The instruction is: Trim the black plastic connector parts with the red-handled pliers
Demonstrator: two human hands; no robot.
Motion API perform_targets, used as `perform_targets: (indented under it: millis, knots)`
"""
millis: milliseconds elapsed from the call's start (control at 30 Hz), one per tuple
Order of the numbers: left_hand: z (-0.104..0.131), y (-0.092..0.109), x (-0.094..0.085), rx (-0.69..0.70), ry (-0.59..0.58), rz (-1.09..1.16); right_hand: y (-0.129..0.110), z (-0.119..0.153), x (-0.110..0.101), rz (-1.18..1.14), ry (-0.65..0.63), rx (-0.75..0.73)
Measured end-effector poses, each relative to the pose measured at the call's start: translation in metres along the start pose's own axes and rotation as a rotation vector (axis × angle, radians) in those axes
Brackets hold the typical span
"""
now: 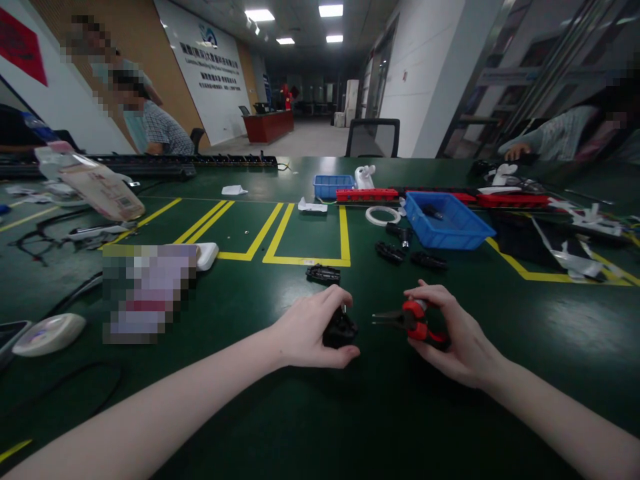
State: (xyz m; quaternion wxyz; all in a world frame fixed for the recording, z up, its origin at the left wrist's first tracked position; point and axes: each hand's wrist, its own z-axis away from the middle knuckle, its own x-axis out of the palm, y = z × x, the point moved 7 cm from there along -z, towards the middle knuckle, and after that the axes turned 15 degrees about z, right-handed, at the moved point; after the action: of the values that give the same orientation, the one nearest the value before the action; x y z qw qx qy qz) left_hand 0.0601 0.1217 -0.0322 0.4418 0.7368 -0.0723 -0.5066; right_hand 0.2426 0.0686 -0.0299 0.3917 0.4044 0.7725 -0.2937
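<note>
My left hand (315, 330) is closed around a small black plastic part (340, 330), its fingers over the top and the thumb along the near side. What kind of part it is I cannot make out. In my right hand (460, 333) is a pair of red-handled needle-nose pliers (414, 320). Their thin jaws point left toward the black part, with a gap between. Just beyond my left hand lies a similar black part (323, 273). Two more black pieces (390, 252) (428, 260) rest on the table past the pliers.
A blue bin (445, 223) stands at the right, near a white ring (383, 215) and red strips (367, 195). A smaller blue basket (333, 185) is behind. To the left lie a phone-like slab (150, 293), a white mouse (49, 335) and cables. Other people sit beyond both sides.
</note>
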Motion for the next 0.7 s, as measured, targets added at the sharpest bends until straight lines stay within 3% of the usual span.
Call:
perform_targets:
  millis: [200, 467, 700]
  knots:
    - [0.001, 0.001, 0.006, 0.081, -0.013, -0.105, -0.017, -0.002, -0.001, 0.18, -0.022, -0.21]
    - [0.001, 0.006, 0.006, 0.184, 0.012, -0.184, -0.019, -0.005, -0.009, 0.349, 0.062, -0.178]
    - [0.001, 0.008, 0.005, 0.236, 0.061, -0.199, -0.016, -0.007, -0.008, 0.297, 0.059, -0.166]
